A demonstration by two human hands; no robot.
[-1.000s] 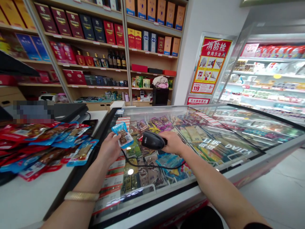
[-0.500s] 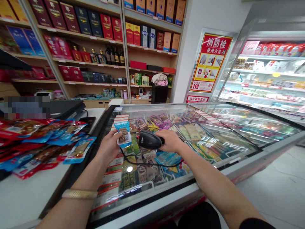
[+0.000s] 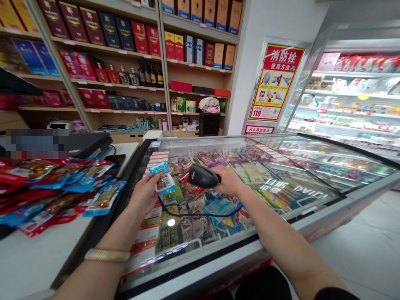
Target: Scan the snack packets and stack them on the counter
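Observation:
Between the thumb and fingers of my left hand [image 3: 144, 191] is a small blue snack packet [image 3: 162, 178] with a clear window showing brown food. My right hand [image 3: 227, 180] is wrapped round the handle of a black barcode scanner [image 3: 202, 176], whose head points left toward the packet, a short gap apart. From the scanner a black cable [image 3: 193, 215] loops below, over the glass top of a chest freezer [image 3: 215, 241]. Both hands are above that glass. To the left, a heap of red and blue snack packets [image 3: 62, 183] lies on a white counter [image 3: 34, 258].
Under the freezer glass lie several colourful ice-cream packs [image 3: 250, 173]. Shelves with boxes and bottles [image 3: 125, 77] stand behind. A red fire-hydrant poster [image 3: 277, 81] hangs on the wall, and a lit display fridge [image 3: 356, 96] is at the right. Dark equipment [image 3: 84, 143] sits behind the heap.
The scanner in my right hand has moved slightly right and up, widening the gap to the packet. The packet in my left hand has tilted and shifted slightly right.

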